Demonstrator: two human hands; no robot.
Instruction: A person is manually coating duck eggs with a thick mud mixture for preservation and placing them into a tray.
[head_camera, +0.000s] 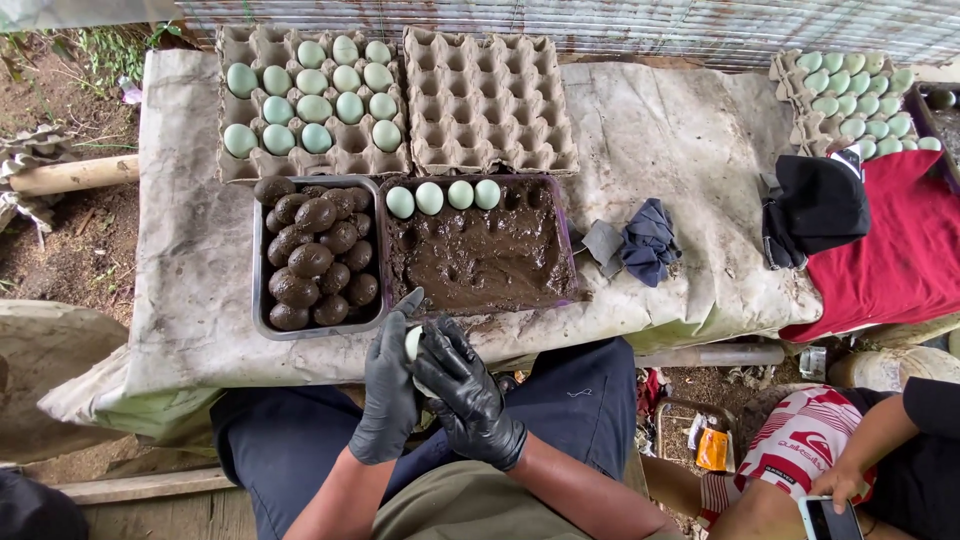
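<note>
Both gloved hands are meeting just below the table edge, and between them is a pale egg, only a sliver of shell showing. The left hand is cupping it from the side with the fingers curled fairly close, thumb lifted toward the trays; the right hand is wrapping over the front, fingers folded snugly around the shell, so the egg is being held by both at once, close above the lap. Right ahead, the mud tray is holding four clean eggs along its far edge, and beside it the metal tray is filling with mud-coated eggs. To my eye, doing this well is calling for a light, even squeeze, palms rolling rather than pinching, since the shell will crack under fingertip pressure and slick gloves will let it slip. Beyond, a carton of pale green eggs and an empty carton are waiting; a second person's hand is holding a phone at lower right.
</note>
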